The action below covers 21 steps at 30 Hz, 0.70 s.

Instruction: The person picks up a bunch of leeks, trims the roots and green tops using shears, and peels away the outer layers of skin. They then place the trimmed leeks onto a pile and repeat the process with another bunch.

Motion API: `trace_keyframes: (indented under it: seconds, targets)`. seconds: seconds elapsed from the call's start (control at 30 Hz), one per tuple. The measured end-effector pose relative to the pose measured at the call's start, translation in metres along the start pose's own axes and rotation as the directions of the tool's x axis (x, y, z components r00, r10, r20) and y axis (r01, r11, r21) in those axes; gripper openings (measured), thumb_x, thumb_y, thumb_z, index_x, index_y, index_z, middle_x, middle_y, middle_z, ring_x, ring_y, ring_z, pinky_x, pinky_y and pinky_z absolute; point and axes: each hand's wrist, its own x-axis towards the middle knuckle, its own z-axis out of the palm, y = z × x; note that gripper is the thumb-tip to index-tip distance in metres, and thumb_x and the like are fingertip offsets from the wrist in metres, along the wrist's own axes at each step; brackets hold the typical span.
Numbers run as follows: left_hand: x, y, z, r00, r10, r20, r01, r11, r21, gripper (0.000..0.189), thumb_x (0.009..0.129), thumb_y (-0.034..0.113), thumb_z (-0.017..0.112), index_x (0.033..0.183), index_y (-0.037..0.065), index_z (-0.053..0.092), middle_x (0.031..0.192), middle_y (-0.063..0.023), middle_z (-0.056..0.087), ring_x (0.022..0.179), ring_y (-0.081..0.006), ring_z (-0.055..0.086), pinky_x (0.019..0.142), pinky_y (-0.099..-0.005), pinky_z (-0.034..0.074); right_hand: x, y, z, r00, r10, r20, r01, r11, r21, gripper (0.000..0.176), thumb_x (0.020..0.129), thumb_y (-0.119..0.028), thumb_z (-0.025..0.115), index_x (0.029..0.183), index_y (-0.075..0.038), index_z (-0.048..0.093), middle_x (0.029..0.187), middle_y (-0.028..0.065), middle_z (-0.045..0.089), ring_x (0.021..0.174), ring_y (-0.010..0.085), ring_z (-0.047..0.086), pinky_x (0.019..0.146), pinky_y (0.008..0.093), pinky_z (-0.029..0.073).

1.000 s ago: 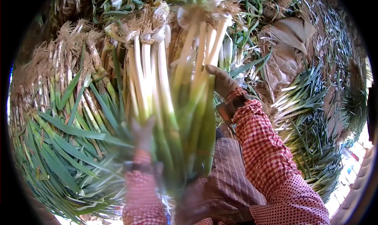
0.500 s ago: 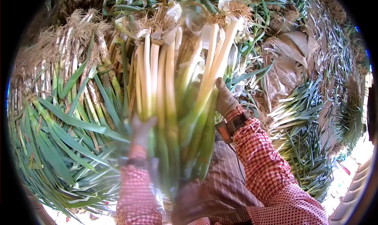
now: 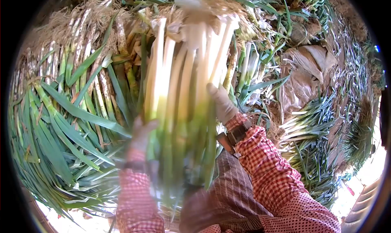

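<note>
A bunch of peeled green onions (image 3: 183, 82) with pale stems stands upright before me, roots at the top and green leaves downward, its edges blurred. On its left side, my left hand (image 3: 142, 133) is closed round the stems where white turns green; motion smears it. My right hand (image 3: 222, 102) grips the bunch from the right at about the same height, thumb across the stems. Both hands look gloved.
Unpeeled onions with brown roots (image 3: 87, 33) lie heaped at left, long green leaves (image 3: 57, 147) below them. At right are a crumpled brown sheet (image 3: 303, 70), a pile of small onions (image 3: 303, 127) and scattered leaf scraps.
The bunch is drawn closer together, its stems more parallel. My right hand has moved slightly left and down with it, and my left hand a little left.
</note>
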Motion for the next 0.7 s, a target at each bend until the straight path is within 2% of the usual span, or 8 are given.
trace_keyframes:
  seconds: [0.1, 0.17, 0.27, 0.37, 0.47, 0.53, 0.6, 0.7]
  targets:
    - [-0.001, 0.02, 0.012, 0.992, 0.024, 0.121, -0.022, 1.0, -0.018, 0.071, 0.082, 0.023, 0.077, 0.144, 0.001, 0.053, 0.123, -0.0049, 0.064, 0.108, -0.0171, 0.06, 0.097, -0.0316, 0.049, 0.003, 0.005, -0.027, 0.974, 0.195, 0.117, -0.21, 0.968, 0.138, 0.124, 0.066, -0.077, 0.083, 0.151, 0.002, 0.039, 0.147, 0.0181, 0.051, 0.139, 0.0314, 0.045, 0.116, 0.0469, 0.037]
    - [0.012, 0.019, 0.014, 0.976, 0.007, 0.218, -0.015, 0.999, 0.035, 0.08, 0.081, 0.036, 0.081, 0.146, 0.002, 0.052, 0.133, -0.0082, 0.062, 0.119, -0.0223, 0.058, 0.107, -0.0364, 0.044, -0.009, -0.005, -0.022, 0.996, 0.018, 0.085, -0.037, 0.975, 0.22, 0.102, 0.069, -0.074, 0.082, 0.134, 0.0, 0.055, 0.128, 0.0143, 0.065, 0.119, 0.0295, 0.063, 0.101, 0.0497, 0.054]
    - [0.033, 0.049, 0.027, 0.903, 0.12, 0.413, -0.114, 0.993, -0.04, 0.103, 0.075, 0.064, 0.084, 0.148, 0.001, 0.049, 0.14, -0.0123, 0.059, 0.13, -0.0278, 0.053, 0.115, -0.0413, 0.038, -0.006, -0.009, -0.032, 0.983, 0.01, 0.186, -0.052, 0.973, 0.224, 0.102, 0.07, -0.073, 0.081, 0.135, 0.0, 0.055, 0.128, 0.0155, 0.064, 0.118, 0.0311, 0.064, 0.1, 0.0498, 0.055]
    - [0.044, 0.07, 0.045, 0.907, 0.156, 0.392, -0.139, 0.988, -0.071, 0.115, 0.071, 0.075, 0.08, 0.15, -0.001, 0.046, 0.146, -0.0173, 0.054, 0.138, -0.0306, 0.046, 0.12, -0.0433, 0.032, 0.0, -0.003, -0.03, 0.976, 0.006, 0.217, -0.054, 0.975, 0.214, 0.1, 0.071, -0.072, 0.081, 0.136, 0.0, 0.055, 0.128, 0.0145, 0.065, 0.116, 0.0309, 0.065, 0.098, 0.0485, 0.056]
    - [0.08, 0.054, 0.043, 0.879, 0.031, 0.475, -0.072, 0.995, 0.068, 0.121, 0.07, 0.079, 0.077, 0.152, -0.003, 0.041, 0.153, -0.0226, 0.046, 0.144, -0.0327, 0.04, 0.122, -0.0418, 0.029, 0.012, 0.001, -0.037, 0.976, 0.076, 0.205, -0.122, 0.966, 0.226, 0.099, 0.072, -0.071, 0.081, 0.138, -0.002, 0.054, 0.127, 0.0118, 0.065, 0.114, 0.0289, 0.065, 0.097, 0.0473, 0.057]
    - [0.071, 0.055, 0.045, 0.92, 0.12, 0.374, -0.168, 0.981, 0.099, 0.117, 0.072, 0.078, 0.076, 0.153, 0.001, 0.043, 0.15, -0.0204, 0.05, 0.141, -0.0322, 0.044, 0.12, -0.041, 0.032, -0.002, -0.01, -0.029, 0.963, 0.023, 0.269, -0.077, 0.978, 0.192, 0.095, 0.079, -0.07, 0.076, 0.141, -0.003, 0.052, 0.131, 0.012, 0.065, 0.12, 0.0288, 0.063, 0.103, 0.049, 0.053]
    - [0.04, 0.078, 0.048, 0.864, 0.168, 0.475, -0.196, 0.981, 0.009, 0.113, 0.072, 0.074, 0.079, 0.152, 0.003, 0.045, 0.147, -0.0179, 0.053, 0.138, -0.0303, 0.047, 0.115, -0.0409, 0.038, -0.032, -0.024, -0.015, 0.95, -0.028, 0.31, -0.021, 0.988, 0.152, 0.093, 0.08, -0.071, 0.074, 0.141, -0.004, 0.052, 0.129, 0.0122, 0.065, 0.121, 0.029, 0.062, 0.104, 0.0497, 0.053]
    - [-0.015, 0.113, 0.052, 0.757, 0.241, 0.607, -0.249, 0.966, -0.073, 0.106, 0.073, 0.07, 0.082, 0.15, 0.004, 0.049, 0.141, -0.0147, 0.058, 0.132, -0.0274, 0.052, 0.108, -0.0401, 0.045, -0.057, -0.016, -0.011, 0.873, -0.233, 0.429, 0.113, 0.952, 0.285, 0.074, 0.088, -0.047, 0.079, 0.143, -0.004, 0.054, 0.138, 0.0086, 0.062, 0.12, 0.0263, 0.063, 0.105, 0.0486, 0.052]
